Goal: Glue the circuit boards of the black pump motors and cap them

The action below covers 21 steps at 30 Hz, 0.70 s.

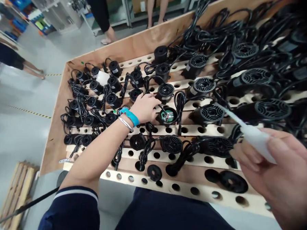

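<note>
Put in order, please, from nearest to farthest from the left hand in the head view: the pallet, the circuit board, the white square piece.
From the left hand:
1. Circuit board: just to its right.
2. White square piece: to its left and farther forward, inside the crate.
3. Pallet: far left, outside the crate.

Holed wooden tray; black round units, coiled cables on it

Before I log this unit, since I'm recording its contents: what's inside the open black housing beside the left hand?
Inside the open black housing, a green circuit board shows, with some small red and white parts. Whatever lies beneath the board is covered.
</note>
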Available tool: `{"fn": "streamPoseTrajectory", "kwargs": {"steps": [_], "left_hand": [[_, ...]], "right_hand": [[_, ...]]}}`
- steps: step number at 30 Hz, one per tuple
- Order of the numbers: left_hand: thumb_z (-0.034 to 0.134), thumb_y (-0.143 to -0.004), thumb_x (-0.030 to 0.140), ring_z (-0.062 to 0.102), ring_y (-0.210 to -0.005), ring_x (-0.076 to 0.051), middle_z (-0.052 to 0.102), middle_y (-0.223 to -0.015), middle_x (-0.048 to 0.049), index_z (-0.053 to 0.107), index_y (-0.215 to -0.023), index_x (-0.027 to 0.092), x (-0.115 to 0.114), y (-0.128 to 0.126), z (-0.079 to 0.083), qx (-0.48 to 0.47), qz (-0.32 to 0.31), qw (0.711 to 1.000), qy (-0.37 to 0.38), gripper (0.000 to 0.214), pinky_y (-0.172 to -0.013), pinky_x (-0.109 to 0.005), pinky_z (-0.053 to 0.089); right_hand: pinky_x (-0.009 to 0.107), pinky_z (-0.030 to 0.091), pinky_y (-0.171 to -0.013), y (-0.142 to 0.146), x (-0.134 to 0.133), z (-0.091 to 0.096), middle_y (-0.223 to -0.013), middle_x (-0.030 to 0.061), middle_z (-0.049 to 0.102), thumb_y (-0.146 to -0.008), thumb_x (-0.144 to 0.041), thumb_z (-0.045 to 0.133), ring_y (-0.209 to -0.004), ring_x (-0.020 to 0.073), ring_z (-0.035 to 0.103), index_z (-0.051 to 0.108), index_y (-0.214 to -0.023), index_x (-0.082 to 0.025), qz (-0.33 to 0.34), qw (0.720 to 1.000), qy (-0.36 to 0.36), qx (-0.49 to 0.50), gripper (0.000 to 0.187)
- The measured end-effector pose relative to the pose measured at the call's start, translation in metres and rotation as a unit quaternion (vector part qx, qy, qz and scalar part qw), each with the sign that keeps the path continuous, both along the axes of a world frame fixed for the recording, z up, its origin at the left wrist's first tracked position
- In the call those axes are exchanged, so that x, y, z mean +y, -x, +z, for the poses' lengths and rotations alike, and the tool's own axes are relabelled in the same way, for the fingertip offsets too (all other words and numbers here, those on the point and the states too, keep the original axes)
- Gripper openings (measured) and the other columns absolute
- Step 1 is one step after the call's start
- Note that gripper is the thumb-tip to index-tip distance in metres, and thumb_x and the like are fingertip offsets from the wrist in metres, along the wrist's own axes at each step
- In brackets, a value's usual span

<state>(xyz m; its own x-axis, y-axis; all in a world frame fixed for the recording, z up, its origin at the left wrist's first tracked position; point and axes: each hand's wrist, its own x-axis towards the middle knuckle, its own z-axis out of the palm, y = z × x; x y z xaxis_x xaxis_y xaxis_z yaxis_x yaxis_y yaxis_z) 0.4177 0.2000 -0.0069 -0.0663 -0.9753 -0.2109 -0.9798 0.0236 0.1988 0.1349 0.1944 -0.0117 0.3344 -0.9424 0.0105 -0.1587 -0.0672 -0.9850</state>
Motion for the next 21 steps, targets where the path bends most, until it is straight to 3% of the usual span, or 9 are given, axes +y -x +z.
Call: {"fn": "streamPoseTrajectory", "kwargs": {"steps": [3,6,8,11,16,18,21], "left_hand": [[0.054,-0.081,0.016,0.057,-0.113,-0.024,0.07,-0.108,-0.006,0.07,-0.102,0.02,-0.003,-0.009,-0.004,0.043,-0.028,0.998,0.028,0.026,-0.104,-0.047,0.04],[0.056,-0.082,0.017,0.061,-0.097,-0.02,0.07,-0.097,-0.0047,0.071,-0.094,0.019,-0.003,-0.02,-0.003,0.096,-0.051,0.993,0.045,0.019,-0.093,-0.038,0.047],[0.058,-0.082,0.016,0.061,-0.092,-0.018,0.07,-0.094,-0.0032,0.071,-0.091,0.02,-0.002,-0.024,-0.003,0.123,-0.056,0.989,0.055,0.016,-0.09,-0.035,0.048],[0.059,-0.082,0.015,0.061,-0.087,-0.016,0.07,-0.089,-0.0027,0.071,-0.087,0.018,-0.002,-0.027,-0.006,0.151,-0.069,0.984,0.071,0.013,-0.087,-0.032,0.049],[0.06,-0.081,0.013,0.062,-0.085,-0.016,0.071,-0.087,-0.003,0.071,-0.084,0.017,-0.002,-0.029,-0.015,0.198,-0.087,0.969,0.116,0.012,-0.083,-0.031,0.05],[0.061,-0.079,0.012,0.063,-0.084,-0.016,0.071,-0.086,-0.0028,0.07,-0.084,0.018,-0.001,-0.031,-0.017,0.211,-0.093,0.965,0.129,0.012,-0.082,-0.032,0.051],[0.06,-0.079,0.011,0.064,-0.083,-0.017,0.071,-0.085,-0.0028,0.07,-0.084,0.018,0.0,-0.032,-0.018,0.218,-0.099,0.961,0.138,0.014,-0.081,-0.033,0.051]], "right_hand": [[0.029,0.026,-0.044,-0.02,0.007,0.01,-0.049,-0.0035,0.04,-0.072,-0.037,0.074,-0.043,0.011,0.035,0.058,-0.072,-0.024,-0.105,0.983,-0.117,-0.089,0.02],[0.032,0.034,-0.046,-0.033,0.014,0.014,-0.053,-0.0022,0.05,-0.073,-0.035,0.073,-0.044,0.0132,0.043,0.061,-0.078,-0.023,-0.158,0.984,-0.08,0.033,0.017],[0.033,0.04,-0.05,-0.038,0.016,0.009,-0.064,0.0012,0.06,-0.073,-0.037,0.072,-0.05,0.0156,0.052,0.063,-0.083,-0.023,-0.159,0.98,-0.027,0.116,0.02],[0.03,0.045,-0.052,-0.043,0.016,-0.007,-0.079,0.0064,0.069,-0.074,-0.043,0.073,-0.061,0.0174,0.062,0.063,-0.088,-0.021,-0.139,0.965,0.123,0.184,0.028],[0.021,0.04,-0.04,-0.054,0.01,-0.03,-0.07,0.0021,0.069,-0.09,-0.054,0.053,-0.051,0.0128,0.063,0.06,-0.086,-0.019,-0.097,0.881,0.358,0.294,0.037],[0.022,0.036,-0.037,-0.059,0.007,-0.035,-0.066,0.0,0.067,-0.092,-0.058,0.046,-0.047,0.0125,0.061,0.059,-0.084,-0.019,-0.11,0.848,0.41,0.317,0.042],[0.021,0.036,-0.038,-0.065,0.004,-0.041,-0.065,-0.0008,0.066,-0.094,-0.056,0.045,-0.048,0.0114,0.061,0.058,-0.085,-0.017,-0.112,0.824,0.45,0.324,0.042]]}}
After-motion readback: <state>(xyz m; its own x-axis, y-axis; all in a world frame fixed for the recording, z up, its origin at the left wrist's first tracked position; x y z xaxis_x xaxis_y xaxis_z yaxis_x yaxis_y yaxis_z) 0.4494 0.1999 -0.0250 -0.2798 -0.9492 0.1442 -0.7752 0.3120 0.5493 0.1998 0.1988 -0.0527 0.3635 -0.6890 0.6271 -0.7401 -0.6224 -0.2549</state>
